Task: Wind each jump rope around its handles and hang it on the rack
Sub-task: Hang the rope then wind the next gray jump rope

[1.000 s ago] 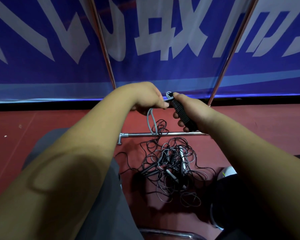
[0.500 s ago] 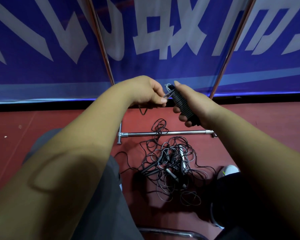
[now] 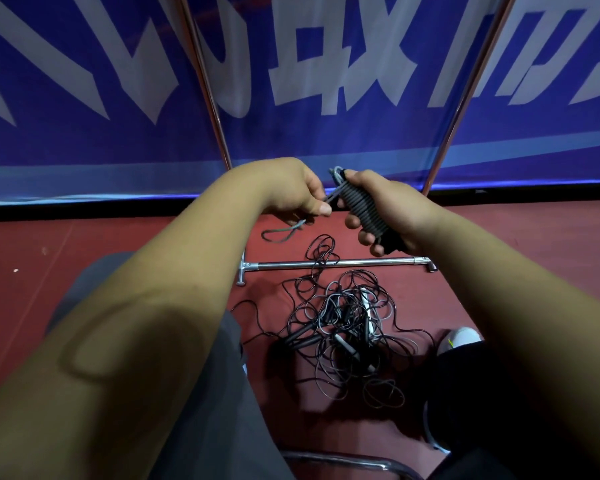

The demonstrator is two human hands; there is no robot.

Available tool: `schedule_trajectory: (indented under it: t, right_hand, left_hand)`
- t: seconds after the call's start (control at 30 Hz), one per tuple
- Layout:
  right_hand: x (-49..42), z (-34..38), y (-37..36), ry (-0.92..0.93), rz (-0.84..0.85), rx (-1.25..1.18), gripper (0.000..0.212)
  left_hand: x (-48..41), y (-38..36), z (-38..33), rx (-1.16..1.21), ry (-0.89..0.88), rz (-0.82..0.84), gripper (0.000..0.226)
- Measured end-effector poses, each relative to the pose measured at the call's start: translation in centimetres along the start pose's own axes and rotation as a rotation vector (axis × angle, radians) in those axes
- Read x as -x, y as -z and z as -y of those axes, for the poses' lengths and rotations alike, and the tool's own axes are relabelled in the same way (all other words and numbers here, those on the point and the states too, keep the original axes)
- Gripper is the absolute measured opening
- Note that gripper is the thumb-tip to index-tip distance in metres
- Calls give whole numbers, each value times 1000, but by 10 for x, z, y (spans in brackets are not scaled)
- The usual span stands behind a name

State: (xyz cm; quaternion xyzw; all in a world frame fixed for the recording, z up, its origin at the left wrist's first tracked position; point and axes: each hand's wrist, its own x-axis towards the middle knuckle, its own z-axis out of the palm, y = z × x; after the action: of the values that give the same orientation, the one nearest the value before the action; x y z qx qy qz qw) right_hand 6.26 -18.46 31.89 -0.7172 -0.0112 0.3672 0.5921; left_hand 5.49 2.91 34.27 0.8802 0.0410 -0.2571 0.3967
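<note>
My right hand [image 3: 387,209] grips a pair of black jump-rope handles [image 3: 364,207] with grey cord coiled tightly round them. My left hand [image 3: 291,192] pinches the short free end of that grey cord [image 3: 281,233] just left of the handles; a small loop of it hangs below my fingers. On the red floor beneath lies a tangled pile of several more jump ropes [image 3: 347,327], black and grey cords with handles mixed in. The rack's chrome base bar [image 3: 336,264] lies behind the pile, and its two slanted uprights [image 3: 208,84] rise in front of the banner.
A blue banner [image 3: 84,140] with large white characters closes off the back. My grey-trousered left knee [image 3: 194,375] and dark right knee [image 3: 471,393] flank the pile, with a white shoe [image 3: 459,336] at its right. A chrome chair edge [image 3: 343,460] shows at the bottom.
The free length of grey cord has shrunk from a long hanging loop to a short tail as more turns went round the handles. Both hands stay close together.
</note>
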Motion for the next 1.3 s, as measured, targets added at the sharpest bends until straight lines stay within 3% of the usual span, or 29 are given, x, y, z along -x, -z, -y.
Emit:
schedule_trajectory:
  t: [0.17,0.37,0.6,0.9,1.1,1.2,1.23,1.3]
  right_hand:
    - [4,6,9,-2,88,-173,48]
    - [8,8,17,29,127,-277,47]
    - [13,5,12,-20,267,-233,50]
    - [15,-2,3,-68,487,-168,60]
    - [16,-9,-4,-128,578,-99,60]
    - [11,-15,-7,-131,543,29,82]
    - [8,-17,-7,-144,536,49,79]
    - [7,-20,-8,-168,516,44,53]
  left_hand:
    - [6,4,-4,102,-37,49,26]
    - [7,13,0,351,-84,147,20]
    - [9,17,-2,-225,-92,-44,9]
    - [6,6,-5,-228,-163,-93,20]
    - [8,6,-13,-206,-219,-119,14]
    - [10,2,-18,-200,-241,-111,15]
    - [10,0,-20,-207,-248,-119,16]
    - [10,-3,-24,-204,-265,-140,18]
